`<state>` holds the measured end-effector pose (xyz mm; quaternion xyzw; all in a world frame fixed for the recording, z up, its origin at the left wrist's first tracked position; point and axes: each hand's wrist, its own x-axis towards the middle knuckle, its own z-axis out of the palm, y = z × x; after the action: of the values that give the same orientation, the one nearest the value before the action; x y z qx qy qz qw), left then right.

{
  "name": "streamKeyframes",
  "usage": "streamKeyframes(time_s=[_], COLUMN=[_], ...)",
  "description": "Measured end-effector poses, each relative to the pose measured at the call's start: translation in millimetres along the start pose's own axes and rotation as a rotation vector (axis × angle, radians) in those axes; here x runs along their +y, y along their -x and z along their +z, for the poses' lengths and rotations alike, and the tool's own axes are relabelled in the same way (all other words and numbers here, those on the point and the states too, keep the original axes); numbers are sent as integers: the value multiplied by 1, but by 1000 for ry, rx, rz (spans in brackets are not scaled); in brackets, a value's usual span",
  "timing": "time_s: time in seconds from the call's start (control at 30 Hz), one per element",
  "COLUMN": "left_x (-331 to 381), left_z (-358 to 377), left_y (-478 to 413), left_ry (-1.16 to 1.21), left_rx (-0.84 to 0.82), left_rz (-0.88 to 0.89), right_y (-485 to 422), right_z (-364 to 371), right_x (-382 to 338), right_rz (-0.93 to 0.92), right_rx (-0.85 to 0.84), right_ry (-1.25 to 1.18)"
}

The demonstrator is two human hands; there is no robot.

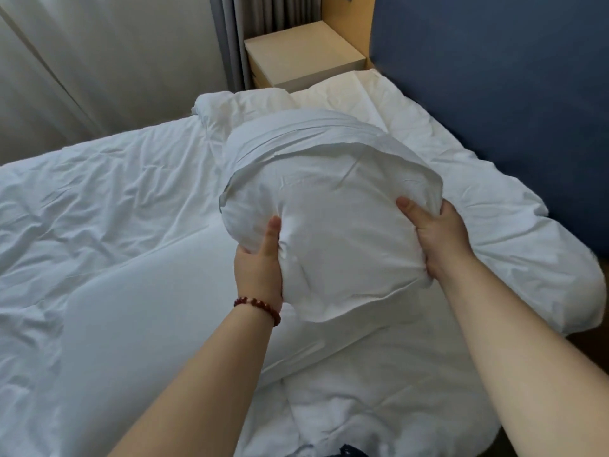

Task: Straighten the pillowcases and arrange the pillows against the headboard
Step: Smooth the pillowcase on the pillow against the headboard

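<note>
Both hands grasp the pillow point(329, 206), held above the bed point(99, 199) left of the blue headboard point(494, 94): left hand point(260, 272) and right hand point(438, 239) pinch its near end. The bunched pillowcase point(283, 136) could slip off if shaken hard.

White pillow point(329, 225), blue headboard point(494, 94), dark-red beaded bracelet point(260, 306).

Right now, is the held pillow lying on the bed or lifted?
Lifted. Left hand and right hand grip the pillow by its near end above the bedding.
</note>
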<state>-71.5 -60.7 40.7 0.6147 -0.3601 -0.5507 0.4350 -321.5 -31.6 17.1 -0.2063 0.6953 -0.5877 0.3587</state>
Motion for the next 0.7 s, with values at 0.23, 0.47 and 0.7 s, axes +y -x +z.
streamKeyframes(time_s=[0.23, 0.47, 0.7], left_x=[3, 40, 53], left_z=[132, 239, 257], left_y=[75, 117, 111], left_ry=[49, -58, -204], left_rx=[-38, 119, 81], left_rz=[109, 223, 409], right_y=[-38, -65, -36], right_z=[-138, -228, -243], right_x=[-27, -86, -82], right_rz=[3, -127, -526], right_rx=[-20, -95, -391], right_ry=[-31, 13, 279])
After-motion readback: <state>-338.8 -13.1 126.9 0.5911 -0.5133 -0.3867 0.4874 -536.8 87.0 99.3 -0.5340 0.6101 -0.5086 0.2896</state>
